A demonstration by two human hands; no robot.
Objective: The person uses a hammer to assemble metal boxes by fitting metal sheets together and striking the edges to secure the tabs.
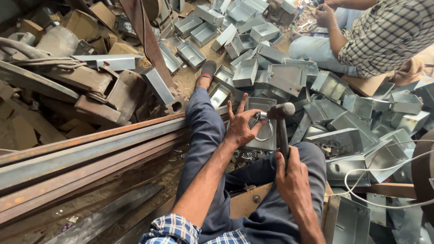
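Observation:
My right hand (293, 177) grips the handle of a hammer (281, 118), whose round steel head is raised over a grey sheet-metal box (264, 140). The box lies flat in front of my knees. My left hand (240, 124) rests on the box with fingers spread and pinches a bent wire loop (266, 131) against its face, just under the hammer head. My legs in dark blue trousers stretch out along the floor, the left foot in a dark shoe (207, 70).
Many similar grey metal boxes (289, 79) are heaped ahead and to the right. Long rusty steel bars (90, 149) run across the left. Another person in a checked shirt (384, 34) sits at the upper right. A white cable (379, 169) loops at right.

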